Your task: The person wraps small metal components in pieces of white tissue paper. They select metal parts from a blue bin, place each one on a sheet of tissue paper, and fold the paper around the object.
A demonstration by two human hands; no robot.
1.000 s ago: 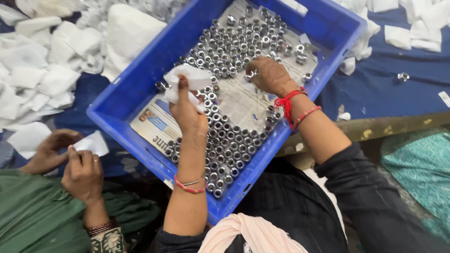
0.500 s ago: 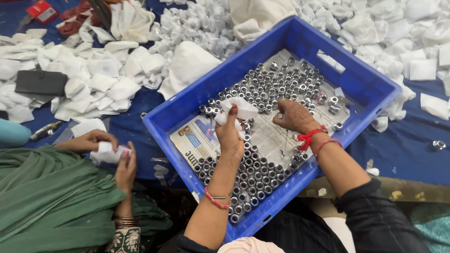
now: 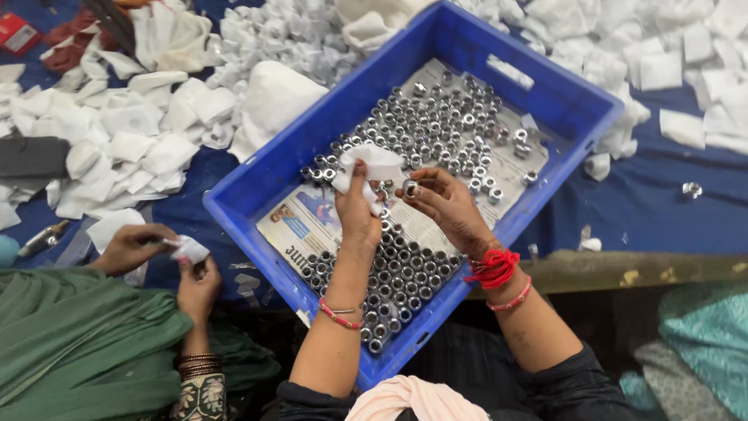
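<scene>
Head view: left hand (image 3: 357, 210) grasps white paper square (image 3: 374, 165), right hand (image 3: 446, 204) pinches metal nut (image 3: 411, 189) just right of paper, both over blue crate (image 3: 257, 195) centre; nut nearer right hand.

Small packing workshop: blue crate (image 3: 280, 168) of metal nuts (image 3: 436, 125), heaped white wrappers (image 3: 117, 140).

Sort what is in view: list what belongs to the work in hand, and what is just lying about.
In use:
left hand, holding a white paper piece
right hand, holding one metal nut
metal nuts in the blue crate
newspaper lining

Lying about:
wrapped white bundles on the blue cloth
stray nut
red box
a neighbour's hands, busy with their own paper
</scene>
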